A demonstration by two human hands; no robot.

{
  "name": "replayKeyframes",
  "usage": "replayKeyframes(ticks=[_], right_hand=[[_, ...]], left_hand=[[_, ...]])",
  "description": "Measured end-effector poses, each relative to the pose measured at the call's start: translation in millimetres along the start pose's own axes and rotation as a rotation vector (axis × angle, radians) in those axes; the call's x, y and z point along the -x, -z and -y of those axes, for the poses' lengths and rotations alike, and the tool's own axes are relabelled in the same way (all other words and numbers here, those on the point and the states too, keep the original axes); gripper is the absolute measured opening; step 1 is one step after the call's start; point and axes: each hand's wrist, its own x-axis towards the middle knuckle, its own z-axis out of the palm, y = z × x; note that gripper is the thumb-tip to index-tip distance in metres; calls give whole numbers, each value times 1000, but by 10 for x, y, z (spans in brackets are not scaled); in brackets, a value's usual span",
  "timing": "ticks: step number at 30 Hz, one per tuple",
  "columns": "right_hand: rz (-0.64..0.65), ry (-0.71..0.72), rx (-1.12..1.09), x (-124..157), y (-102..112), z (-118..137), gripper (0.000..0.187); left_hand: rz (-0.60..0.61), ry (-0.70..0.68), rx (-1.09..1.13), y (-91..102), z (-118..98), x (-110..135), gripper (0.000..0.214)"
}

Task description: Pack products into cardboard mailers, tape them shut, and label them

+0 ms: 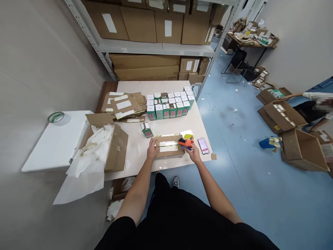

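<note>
A small flat cardboard box [168,150] with a white label lies at the near edge of the table [182,119]. My left hand [152,147] presses on the box's left end, fingers curled over it. My right hand [191,150] grips an orange and blue tape dispenser [185,142] at the box's right end. A single small green-and-white carton [147,130] stands just behind the box.
Rows of small green-and-white cartons [169,104] stand mid-table beside flattened cardboard [125,104]. An open box with white paper [100,149] sits left, a phone [203,145] right. Tape roll [56,117] on a white board. Shelves of boxes behind; open boxes [281,116] on the floor; another person at far right.
</note>
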Motion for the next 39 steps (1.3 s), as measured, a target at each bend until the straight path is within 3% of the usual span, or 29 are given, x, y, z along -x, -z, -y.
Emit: replayKeyframes(ticks=[4, 8, 12, 16, 20, 23, 26, 28, 32, 35, 39], right_hand=[[174, 9, -132, -169, -347, 229, 42], [261, -100, -144, -214, -617, 132, 44], [269, -131, -65, -211, -676, -23, 42], [271, -93, -33, -227, -671, -79, 37], [276, -90, -52, -235, -695, -91, 36], [272, -67, -99, -230, -716, -102, 35], [257, -36, -81, -231, -727, -108, 33], [263, -15, -64, -235, -728, -108, 31], [277, -27, -39, -238, -721, -108, 24], [282, -12, -70, -234, -713, -110, 26], [276, -41, -56, -227, -706, -86, 29]], left_hand=[[-37, 0, 40, -15, 21, 20, 42], [-67, -14, 23, -15, -32, 45, 40], [-192, -121, -19, -10, -197, 136, 40], [-274, -259, -12, 89, -546, 286, 49], [-156, -488, -127, 291, -1046, 410, 60], [65, -698, -342, 378, -1365, 444, 65], [256, -842, -537, 341, -1529, 418, 67], [314, -893, -606, 279, -1560, 374, 60], [345, -936, -596, 197, -1558, 299, 31], [290, -904, -433, 203, -1592, 310, 20], [34, -616, -10, 256, -1711, 353, 15]])
